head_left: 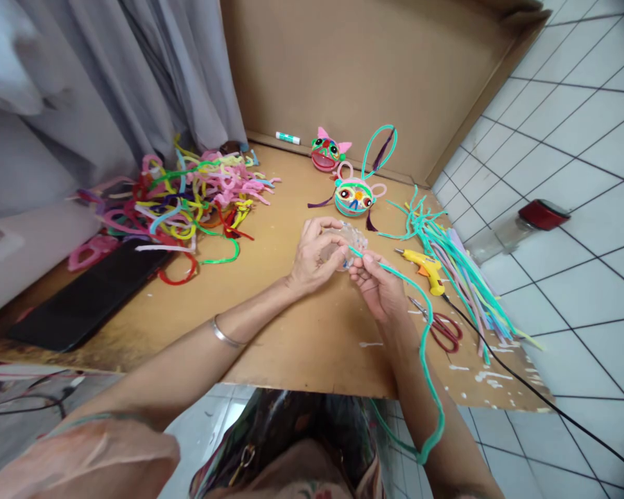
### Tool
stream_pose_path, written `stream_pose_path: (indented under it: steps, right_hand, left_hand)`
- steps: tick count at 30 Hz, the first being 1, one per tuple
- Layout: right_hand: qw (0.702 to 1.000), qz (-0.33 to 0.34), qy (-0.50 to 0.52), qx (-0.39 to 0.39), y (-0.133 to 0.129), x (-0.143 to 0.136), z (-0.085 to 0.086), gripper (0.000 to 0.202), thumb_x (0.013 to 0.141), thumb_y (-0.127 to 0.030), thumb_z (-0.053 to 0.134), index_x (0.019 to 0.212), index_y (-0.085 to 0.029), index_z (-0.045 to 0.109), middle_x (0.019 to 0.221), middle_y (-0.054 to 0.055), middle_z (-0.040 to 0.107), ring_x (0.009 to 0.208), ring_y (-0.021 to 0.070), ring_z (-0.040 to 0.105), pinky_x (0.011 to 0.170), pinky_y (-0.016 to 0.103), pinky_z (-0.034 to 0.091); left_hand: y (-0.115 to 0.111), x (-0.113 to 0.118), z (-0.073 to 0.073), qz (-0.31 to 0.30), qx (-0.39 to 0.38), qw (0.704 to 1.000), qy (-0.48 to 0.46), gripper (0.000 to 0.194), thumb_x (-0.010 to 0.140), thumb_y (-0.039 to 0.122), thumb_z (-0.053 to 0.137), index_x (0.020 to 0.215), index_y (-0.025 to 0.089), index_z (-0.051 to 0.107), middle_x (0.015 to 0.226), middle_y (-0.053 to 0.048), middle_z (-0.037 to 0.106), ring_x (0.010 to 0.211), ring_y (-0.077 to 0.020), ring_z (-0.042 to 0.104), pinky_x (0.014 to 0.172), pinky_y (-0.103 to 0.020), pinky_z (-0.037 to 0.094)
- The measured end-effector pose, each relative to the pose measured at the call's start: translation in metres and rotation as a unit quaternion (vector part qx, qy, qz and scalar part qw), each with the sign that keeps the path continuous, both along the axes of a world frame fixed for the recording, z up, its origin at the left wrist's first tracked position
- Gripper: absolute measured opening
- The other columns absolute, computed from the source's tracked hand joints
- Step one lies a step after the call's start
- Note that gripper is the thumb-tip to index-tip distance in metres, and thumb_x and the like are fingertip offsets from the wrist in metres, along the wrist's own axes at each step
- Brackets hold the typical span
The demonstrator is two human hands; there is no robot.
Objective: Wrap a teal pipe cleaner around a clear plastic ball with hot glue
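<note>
A clear plastic piece is held above the table by my left hand, whose fingers wrap its left side, with thumb and a fingertip at the end of a teal pipe cleaner. My right hand pinches that same pipe cleaner just right of the clear piece. From there the long teal strand curves over my right forearm and hangs below the table's front edge. Just behind my hands stands a decorated ball-shaped head with pink loop ears, and farther back a smaller one with pink pointed ears.
A tangled pile of coloured pipe cleaners and a black tray lie left. On the right are a yellow glue gun with its cord, red-handled scissors and straight pipe cleaners. A glue stick lies at the back.
</note>
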State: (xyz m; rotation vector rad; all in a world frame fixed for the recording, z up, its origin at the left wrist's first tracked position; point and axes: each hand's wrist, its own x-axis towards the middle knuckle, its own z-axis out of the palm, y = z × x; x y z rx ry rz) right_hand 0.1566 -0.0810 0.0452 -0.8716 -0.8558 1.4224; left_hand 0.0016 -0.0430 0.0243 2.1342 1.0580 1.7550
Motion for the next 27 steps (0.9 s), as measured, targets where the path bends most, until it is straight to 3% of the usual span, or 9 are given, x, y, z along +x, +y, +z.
stream_pose_path:
  steps: [7, 9, 12, 14, 16, 21, 27]
  right_hand:
    - [0.989, -0.056, -0.12, 0.069, -0.005, -0.001, 0.003, 0.026, 0.066, -0.037, 0.086, 0.083, -0.02, 0.073, 0.071, -0.001, 0.074, 0.06, 0.011, 0.065, 0.06, 0.024, 0.053]
    - [0.969, -0.107, -0.186, 0.122, -0.007, -0.001, 0.005, 0.02, 0.068, -0.033, 0.084, 0.084, -0.022, 0.076, 0.073, -0.002, 0.074, 0.065, 0.0127, 0.066, 0.065, 0.027, 0.054]
    - [0.915, -0.173, -0.29, 0.22, -0.01, -0.002, 0.009, 0.01, 0.073, -0.027, 0.081, 0.082, -0.027, 0.079, 0.081, -0.001, 0.074, 0.077, 0.0158, 0.066, 0.076, 0.031, 0.055]
    - [0.885, -0.189, -0.335, 0.261, -0.013, -0.003, 0.013, 0.007, 0.075, -0.025, 0.08, 0.08, -0.03, 0.08, 0.083, 0.001, 0.073, 0.08, 0.0175, 0.066, 0.081, 0.032, 0.054]
    - [0.874, -0.191, -0.355, 0.272, -0.015, -0.004, 0.015, 0.005, 0.077, -0.025, 0.079, 0.078, -0.031, 0.08, 0.083, 0.001, 0.072, 0.081, 0.0183, 0.065, 0.081, 0.033, 0.054]
    - [0.879, -0.21, -0.348, 0.248, -0.014, -0.005, 0.012, 0.005, 0.078, -0.027, 0.076, 0.074, -0.027, 0.076, 0.076, 0.0, 0.07, 0.074, 0.0171, 0.062, 0.075, 0.031, 0.052]
    - [0.928, -0.192, -0.28, 0.154, -0.012, -0.005, 0.009, 0.014, 0.075, -0.033, 0.075, 0.069, -0.021, 0.072, 0.064, -0.003, 0.066, 0.062, 0.0125, 0.056, 0.065, 0.027, 0.047]
  left_hand:
    - [0.004, -0.002, 0.005, -0.005, -0.056, 0.998, -0.039, 0.017, 0.089, 0.032, 0.058, 0.077, 0.021, 0.064, 0.112, -0.009, 0.063, 0.11, -0.025, 0.057, 0.101, -0.048, 0.047]
    - [0.005, -0.003, 0.006, -0.013, -0.069, 0.996, -0.051, 0.017, 0.086, 0.031, 0.059, 0.074, 0.02, 0.064, 0.11, -0.008, 0.063, 0.109, -0.0247, 0.057, 0.101, -0.048, 0.047]
    - [0.005, -0.004, 0.01, -0.023, -0.075, 0.995, -0.06, 0.016, 0.083, 0.03, 0.061, 0.07, 0.02, 0.063, 0.107, -0.008, 0.063, 0.109, -0.0244, 0.057, 0.102, -0.048, 0.046]
    - [0.005, -0.005, 0.011, -0.034, -0.075, 0.995, -0.061, 0.014, 0.081, 0.028, 0.061, 0.069, 0.02, 0.062, 0.105, -0.007, 0.063, 0.108, -0.0244, 0.058, 0.102, -0.049, 0.046]
    - [0.005, -0.005, 0.012, -0.044, -0.08, 0.994, -0.058, 0.013, 0.08, 0.026, 0.062, 0.068, 0.02, 0.062, 0.104, -0.007, 0.063, 0.105, -0.0244, 0.058, 0.102, -0.05, 0.046]
    - [0.003, -0.004, 0.011, -0.091, -0.093, 0.99, -0.059, 0.018, 0.085, 0.032, 0.06, 0.071, 0.02, 0.064, 0.099, -0.007, 0.065, 0.101, -0.0236, 0.059, 0.099, -0.047, 0.048]
    - [0.0, -0.004, 0.013, -0.113, -0.078, 0.988, -0.065, 0.021, 0.084, 0.038, 0.067, 0.073, 0.02, 0.067, 0.099, -0.007, 0.064, 0.102, -0.0235, 0.06, 0.099, -0.046, 0.048]
